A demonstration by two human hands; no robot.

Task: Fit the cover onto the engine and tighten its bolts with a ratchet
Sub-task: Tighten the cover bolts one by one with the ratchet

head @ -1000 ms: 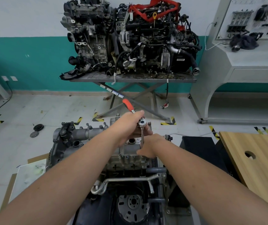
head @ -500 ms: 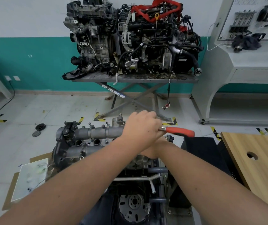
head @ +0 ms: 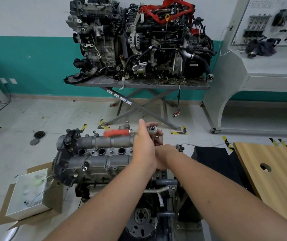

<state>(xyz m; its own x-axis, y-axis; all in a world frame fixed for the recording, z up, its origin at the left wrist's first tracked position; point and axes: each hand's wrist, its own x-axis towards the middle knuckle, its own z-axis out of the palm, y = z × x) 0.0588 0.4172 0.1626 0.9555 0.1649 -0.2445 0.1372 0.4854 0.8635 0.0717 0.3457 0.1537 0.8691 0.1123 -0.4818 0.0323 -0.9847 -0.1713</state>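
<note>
Left hand (head: 143,145) grasping ratchet (head: 130,132) near its head, red handle blurred and pointing left over cover (head: 97,153) atop engine (head: 94,171), right hand (head: 162,157) mostly hidden behind left, its grip impossible to tell.

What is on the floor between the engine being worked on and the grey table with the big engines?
In the head view, mostly bare pale floor with yellow-black tape marks, plus the table's crossed legs. The ratchet is held up in front of that stretch.
</note>
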